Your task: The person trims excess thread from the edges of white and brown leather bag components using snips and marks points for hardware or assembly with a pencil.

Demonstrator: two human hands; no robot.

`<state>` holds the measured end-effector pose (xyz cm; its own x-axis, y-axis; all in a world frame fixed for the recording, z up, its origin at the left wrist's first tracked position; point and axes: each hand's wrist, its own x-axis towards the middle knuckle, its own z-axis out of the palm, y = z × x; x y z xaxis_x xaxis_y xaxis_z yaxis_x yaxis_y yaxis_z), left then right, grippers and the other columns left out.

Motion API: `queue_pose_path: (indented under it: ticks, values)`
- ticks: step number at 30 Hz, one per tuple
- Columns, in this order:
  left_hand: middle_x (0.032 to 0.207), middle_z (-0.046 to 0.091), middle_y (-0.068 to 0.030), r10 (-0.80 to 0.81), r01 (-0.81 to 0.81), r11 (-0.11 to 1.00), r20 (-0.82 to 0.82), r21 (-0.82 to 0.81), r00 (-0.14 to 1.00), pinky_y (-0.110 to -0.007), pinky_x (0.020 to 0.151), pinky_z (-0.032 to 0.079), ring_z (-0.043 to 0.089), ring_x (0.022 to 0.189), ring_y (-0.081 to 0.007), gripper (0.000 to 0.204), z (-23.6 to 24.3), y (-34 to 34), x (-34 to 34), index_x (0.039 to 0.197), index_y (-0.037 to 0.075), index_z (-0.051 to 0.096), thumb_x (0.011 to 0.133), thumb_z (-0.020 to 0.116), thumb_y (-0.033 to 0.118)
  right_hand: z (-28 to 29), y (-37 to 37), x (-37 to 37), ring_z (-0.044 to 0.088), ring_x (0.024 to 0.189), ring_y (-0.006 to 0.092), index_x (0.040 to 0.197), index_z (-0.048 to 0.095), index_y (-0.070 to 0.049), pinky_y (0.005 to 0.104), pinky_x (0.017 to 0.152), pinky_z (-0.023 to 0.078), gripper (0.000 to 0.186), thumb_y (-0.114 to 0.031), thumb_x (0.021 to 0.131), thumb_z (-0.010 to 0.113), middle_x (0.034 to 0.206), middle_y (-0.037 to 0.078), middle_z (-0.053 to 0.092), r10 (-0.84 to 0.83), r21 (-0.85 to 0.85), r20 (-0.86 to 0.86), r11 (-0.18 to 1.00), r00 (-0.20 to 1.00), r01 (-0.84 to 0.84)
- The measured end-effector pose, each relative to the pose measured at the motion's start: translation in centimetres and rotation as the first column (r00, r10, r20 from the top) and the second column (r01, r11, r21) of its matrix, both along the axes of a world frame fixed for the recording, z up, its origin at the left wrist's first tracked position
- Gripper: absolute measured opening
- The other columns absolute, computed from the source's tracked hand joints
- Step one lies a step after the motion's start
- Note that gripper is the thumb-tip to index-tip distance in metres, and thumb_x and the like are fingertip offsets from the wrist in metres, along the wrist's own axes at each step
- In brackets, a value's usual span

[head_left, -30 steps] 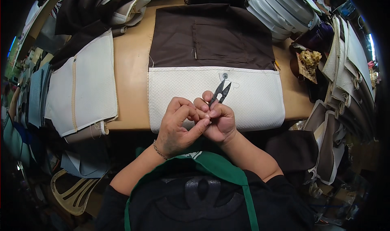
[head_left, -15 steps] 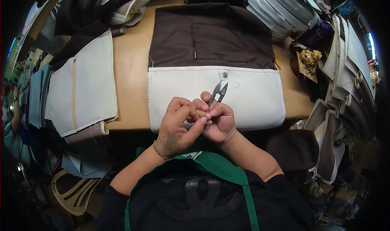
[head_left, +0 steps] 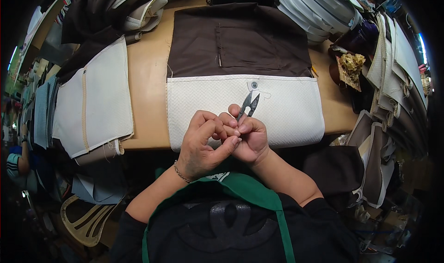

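Note:
My right hand [head_left: 252, 142] is closed around a pair of thread snips [head_left: 247, 106], whose open blades point away from me. My left hand [head_left: 200, 145] is curled, its thumb and fingers meeting the right fingertips in a pinch; whatever lies between them is too small to make out. Both hands are over the near part of a cream textured fabric panel [head_left: 286, 117], joined along its far edge to dark brown lining [head_left: 199, 43] with a stitched rectangle. A round metal snap [head_left: 254, 85] sits near the seam, just beyond the blade tips, with a loose thread beside it.
On the tan table [head_left: 148, 92], another cream panel [head_left: 104, 96] lies at left. White curved strips [head_left: 319, 13] are stacked at the far right, near a yellowish lump [head_left: 352, 64]. More fabric pieces [head_left: 397, 68] hang at right. A plastic chair [head_left: 83, 221] stands lower left.
My hands and the snips keep nearly the same pose. The view has shifted slightly, and a person's arm at the far left has moved.

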<state>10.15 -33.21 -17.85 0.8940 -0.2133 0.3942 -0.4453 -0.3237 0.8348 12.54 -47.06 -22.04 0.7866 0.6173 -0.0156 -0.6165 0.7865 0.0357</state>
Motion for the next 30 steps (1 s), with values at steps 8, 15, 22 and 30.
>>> queue_pose_path:
  ticks: [8, 15, 22, 30]
  values:
    - [0.088, 0.052, -0.0120, -0.029, 0.026, 0.997, 0.038, 0.069, 0.999, -0.030, 0.070, 0.045, 0.052, 0.084, -0.0220, 0.012, -0.3, -0.4, 0.3, 0.075, 0.002, 0.055, 0.070, 0.066, 0.005, 0.9, -2.0, 0.5, 0.044, 0.058, 0.0145, 0.090, 0.051, -0.007, 0.0259, 0.058, 0.042, 0.028, 0.004, 0.065, 0.049, 0.074, 0.006, 0.048, -0.003, -0.252, 0.026, 0.968, 1.000, 0.010]
    - [0.124, 0.044, -0.0177, -0.266, 0.222, 0.878, 0.047, 0.425, 0.963, -0.049, 0.090, 0.039, 0.042, 0.116, -0.0394, 0.040, -1.7, -2.5, 0.6, 0.107, 0.007, 0.057, 0.076, 0.067, 0.029, 0.5, -15.1, 2.1, 0.044, 0.062, 0.0060, 0.087, 0.052, -0.004, 0.0202, 0.058, 0.037, 0.011, -0.005, 0.077, 0.058, 0.073, -0.002, 0.050, 0.103, -0.579, 0.698, -0.500, 0.708, 0.644]
    - [0.144, 0.023, -0.0092, -0.277, 0.242, 0.571, -0.094, 0.785, 0.956, -0.070, 0.093, 0.023, 0.014, 0.134, -0.0386, 0.067, -2.2, -7.4, 1.9, 0.133, 0.025, 0.039, 0.076, 0.056, 0.056, 0.8, -23.2, 1.6, 0.054, 0.084, 0.0332, 0.104, 0.054, 0.002, 0.0388, 0.079, 0.044, 0.032, -0.009, 0.074, 0.058, 0.090, 0.017, 0.052, 0.090, -0.237, 0.511, -0.941, 0.855, 0.241]
    - [0.145, 0.023, -0.0064, -0.169, 0.200, 0.425, -0.140, 0.883, 0.976, -0.069, 0.093, 0.021, 0.014, 0.135, -0.0365, 0.067, -1.7, 0.2, 1.4, 0.131, 0.030, 0.042, 0.072, 0.061, 0.054, -0.1, -23.3, 5.0, 0.047, 0.103, 0.0351, 0.112, 0.053, -0.003, 0.0485, 0.085, 0.041, 0.036, -0.013, 0.078, 0.060, 0.106, 0.017, 0.051, 0.078, 0.008, 0.315, -0.997, 0.946, 0.079]
